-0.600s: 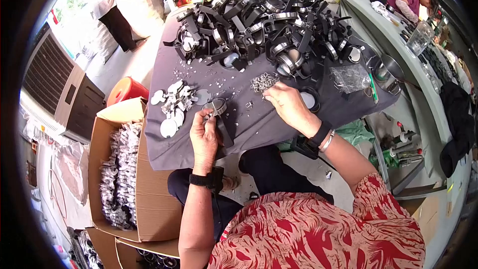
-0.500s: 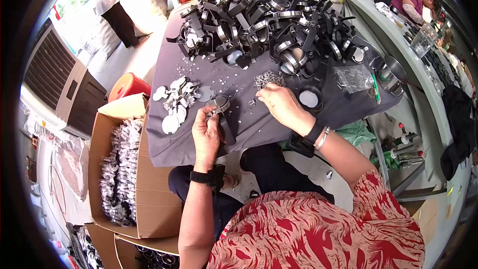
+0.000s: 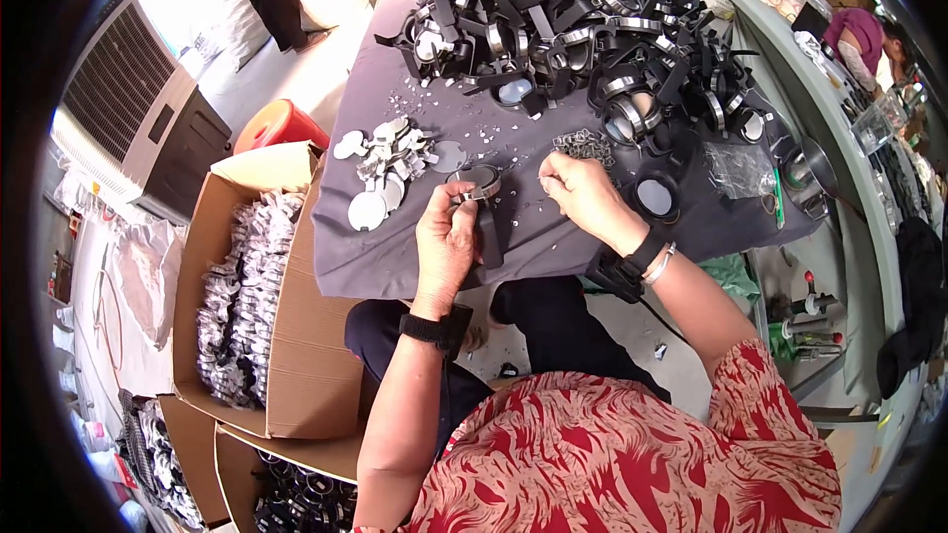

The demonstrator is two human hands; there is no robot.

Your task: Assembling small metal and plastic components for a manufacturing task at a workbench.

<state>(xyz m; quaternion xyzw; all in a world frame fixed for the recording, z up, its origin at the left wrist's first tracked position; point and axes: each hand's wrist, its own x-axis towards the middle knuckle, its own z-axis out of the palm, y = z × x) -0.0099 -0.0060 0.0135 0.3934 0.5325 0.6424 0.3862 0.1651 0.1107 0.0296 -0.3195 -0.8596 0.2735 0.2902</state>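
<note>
My left hand (image 3: 445,242) grips a round-cased wristwatch (image 3: 481,181) with a metal rim, its black strap hanging down toward the table's near edge. To the right of it, my right hand (image 3: 591,202) is held with thumb and fingertips pinched together; whatever is between them is too small to make out. Just beyond those fingertips lies a small heap of tiny metal pieces (image 3: 585,145). Beside my right hand rests a black round piece with a pale disc face (image 3: 655,197). Thin silvery discs and tabs (image 3: 393,153) are piled left of the watch.
A large heap of black-strapped watches (image 3: 583,30) covers the table's far side. On the right are a clear plastic bag (image 3: 736,170) and a green pen-like stick (image 3: 778,199). Cardboard boxes (image 3: 314,365) stand at the left, near a red bucket (image 3: 281,126). A co-worker (image 3: 857,44) sits far right.
The whole view has shifted, so the table appears farther right. My right fingertips have come away from the tiny metal pieces, slightly toward the watch. My left hand still holds the watch.
</note>
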